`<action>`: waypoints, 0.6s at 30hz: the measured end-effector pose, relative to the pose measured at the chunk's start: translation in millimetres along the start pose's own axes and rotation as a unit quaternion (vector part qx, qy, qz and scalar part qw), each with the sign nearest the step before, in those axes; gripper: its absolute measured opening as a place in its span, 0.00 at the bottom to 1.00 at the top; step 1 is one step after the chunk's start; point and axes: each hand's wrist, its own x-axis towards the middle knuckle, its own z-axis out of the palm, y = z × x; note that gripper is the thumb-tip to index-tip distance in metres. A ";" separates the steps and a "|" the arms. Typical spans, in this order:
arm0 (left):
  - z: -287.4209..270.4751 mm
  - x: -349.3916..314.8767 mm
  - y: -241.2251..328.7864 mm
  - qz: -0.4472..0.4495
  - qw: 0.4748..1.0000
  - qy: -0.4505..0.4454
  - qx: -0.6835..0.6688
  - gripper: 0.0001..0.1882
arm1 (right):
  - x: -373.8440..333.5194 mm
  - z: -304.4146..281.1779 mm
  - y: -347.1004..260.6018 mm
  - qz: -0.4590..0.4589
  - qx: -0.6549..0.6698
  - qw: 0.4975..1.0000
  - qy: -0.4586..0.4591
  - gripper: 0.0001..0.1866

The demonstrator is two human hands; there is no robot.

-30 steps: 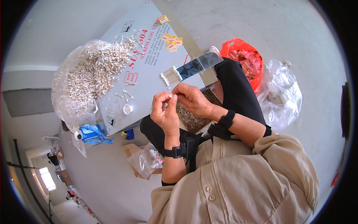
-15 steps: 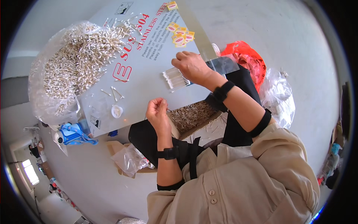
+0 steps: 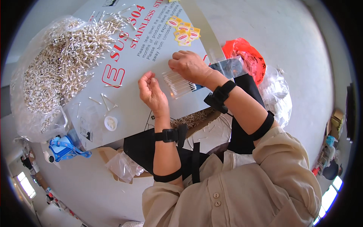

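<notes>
One row of cotton swabs (image 3: 180, 84) lies pressed under the right hand (image 3: 189, 65) with flat fingers, the left hand (image 3: 151, 90) waits half curled and empty, and the big heap of swabs (image 3: 56, 64) at nine o'clock seems hardly started.

The left hand (image 3: 152, 92) is raised with its palm turned toward the right hand, fingers loosely curled and thumb near the fingertips. Its forearm runs almost straight up from the lower edge, a black strap around the wrist and another band near the elbow. The right hand (image 3: 190, 66) lies palm down, fingers bent and pressing downward. Its forearm comes in slanting from the lower right, also strapped at the wrist and banded near the elbow.
</notes>
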 end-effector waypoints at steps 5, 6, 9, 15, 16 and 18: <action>-7.1 8.9 -3.9 0.011 0.999 -0.010 0.046 0.12 | 4.2 -0.5 1.3 0.004 -0.018 1.000 -0.021 0.01; -6.4 9.2 -2.7 0.009 0.999 -0.009 0.046 0.12 | 4.6 -0.7 1.3 0.004 -0.017 1.000 -0.023 0.01; -1.2 12.1 -1.3 0.021 0.999 -0.028 -0.006 0.14 | 4.9 -2.4 1.9 0.015 0.042 0.999 0.000 0.02; 17.5 16.2 -1.0 0.060 0.992 -0.108 0.003 0.24 | -10.4 1.8 -10.5 0.086 0.212 0.965 0.126 0.07; 18.3 13.3 -1.0 0.060 0.992 -0.110 0.002 0.24 | -16.3 4.6 -17.3 0.118 0.265 0.943 0.162 0.08; 21.2 5.8 -2.1 0.065 0.991 -0.113 -0.001 0.24 | -27.8 7.7 -27.6 0.151 0.316 0.915 0.199 0.10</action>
